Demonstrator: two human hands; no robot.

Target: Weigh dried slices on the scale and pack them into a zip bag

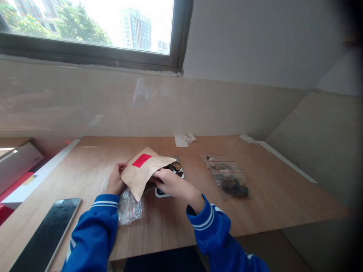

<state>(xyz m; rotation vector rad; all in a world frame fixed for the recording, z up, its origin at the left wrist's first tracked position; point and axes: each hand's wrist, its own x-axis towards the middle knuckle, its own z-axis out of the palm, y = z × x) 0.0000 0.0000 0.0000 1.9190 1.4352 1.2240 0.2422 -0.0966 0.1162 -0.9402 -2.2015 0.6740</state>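
My left hand (115, 179) is closed on the closed end of a brown paper bag (144, 170) with a red label, holding it tilted above the table. At the bag's open mouth is my right hand (171, 184), its fingers reaching inside; what they touch is hidden. Behind and partly under the bag lies a white tray (161, 193) with a dark rim, bearing brown dried pieces (177, 166). Clear zip bags (129, 207) lie crumpled below the bag, near my left wrist.
On the right of the wooden table (272, 189) lie zip bags (230, 177) with dark dried contents. A large tablet or phone (48, 234) rests at the left front. Crumpled paper (185, 139) lies by the wall, below a window.
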